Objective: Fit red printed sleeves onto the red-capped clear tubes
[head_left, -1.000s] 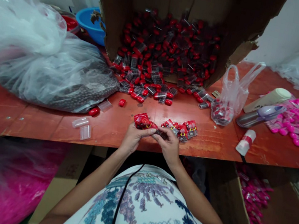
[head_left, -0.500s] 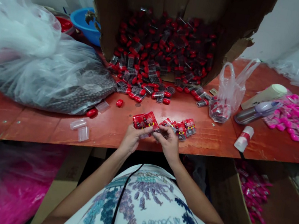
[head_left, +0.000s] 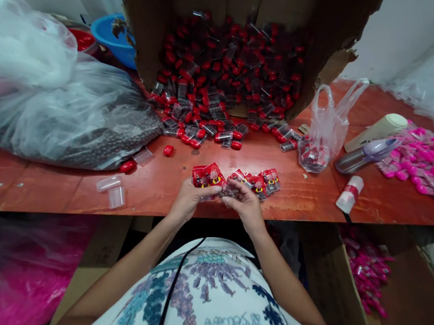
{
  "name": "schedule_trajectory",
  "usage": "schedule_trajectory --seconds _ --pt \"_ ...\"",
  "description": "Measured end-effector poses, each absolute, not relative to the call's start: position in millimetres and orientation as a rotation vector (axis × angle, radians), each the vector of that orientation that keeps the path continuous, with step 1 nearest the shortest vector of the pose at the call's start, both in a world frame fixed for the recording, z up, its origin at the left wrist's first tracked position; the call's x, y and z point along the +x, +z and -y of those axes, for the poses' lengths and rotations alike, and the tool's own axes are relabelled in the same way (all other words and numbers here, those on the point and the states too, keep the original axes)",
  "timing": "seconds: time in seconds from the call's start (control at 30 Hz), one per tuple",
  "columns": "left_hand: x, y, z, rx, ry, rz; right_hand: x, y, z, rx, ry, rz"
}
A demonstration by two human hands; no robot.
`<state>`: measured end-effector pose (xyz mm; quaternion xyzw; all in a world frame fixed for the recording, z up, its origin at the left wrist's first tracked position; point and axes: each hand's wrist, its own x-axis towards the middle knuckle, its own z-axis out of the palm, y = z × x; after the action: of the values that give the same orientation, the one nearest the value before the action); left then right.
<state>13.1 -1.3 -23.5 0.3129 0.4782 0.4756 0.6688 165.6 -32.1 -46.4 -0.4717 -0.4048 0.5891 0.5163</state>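
My left hand (head_left: 189,198) is closed on red printed packets (head_left: 207,175), its thumb lying across their lower edge near the table's front. From the right, my right hand (head_left: 246,208) pinches a small clear part with dark contents (head_left: 229,190) at the packets' side; whether it is joined to them I cannot tell. Just beyond my right fingers, several similar red packets (head_left: 259,184) lie in a row on the red-brown table (head_left: 144,194). A single red cap (head_left: 168,150) lies to the left of the held packets.
A cardboard box (head_left: 143,9) on its side spills red-capped clear containers (head_left: 209,111). At left rests a clear bag of dark beads (head_left: 121,134), with empty clear tubes (head_left: 116,197) in front. Rightward stand a small plastic bag (head_left: 320,147), bottles (head_left: 363,155), a white roll (head_left: 349,194) and pink items (head_left: 430,166).
The view has shifted slightly, moving the scene a little left. My hands keep hold of the packets; my right fingers now pinch a clear, dark-filled part that shows more plainly.
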Motion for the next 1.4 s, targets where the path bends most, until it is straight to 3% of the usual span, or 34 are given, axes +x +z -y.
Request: schedule_trajectory --seconds 0.27,0.63,0.83,1.03,1.4 --pt "23 -28 2 0.661 1.187 -1.129 159 -41 44 -1.263 0.912 1.312" --pt "10 -17 0 0.674 1.016 -1.059 158 -45 38 -1.050 1.432 0.777" --pt "12 -21 1 0.623 1.092 -1.081 161 -43 39 -1.120 1.250 1.009" --pt "17 -29 10 0.754 0.951 -1.080 166 -41 39 -1.131 0.972 1.371" --pt "25 -28 11 0.656 0.916 -1.118 170 -57 46 -1.180 0.814 1.186"
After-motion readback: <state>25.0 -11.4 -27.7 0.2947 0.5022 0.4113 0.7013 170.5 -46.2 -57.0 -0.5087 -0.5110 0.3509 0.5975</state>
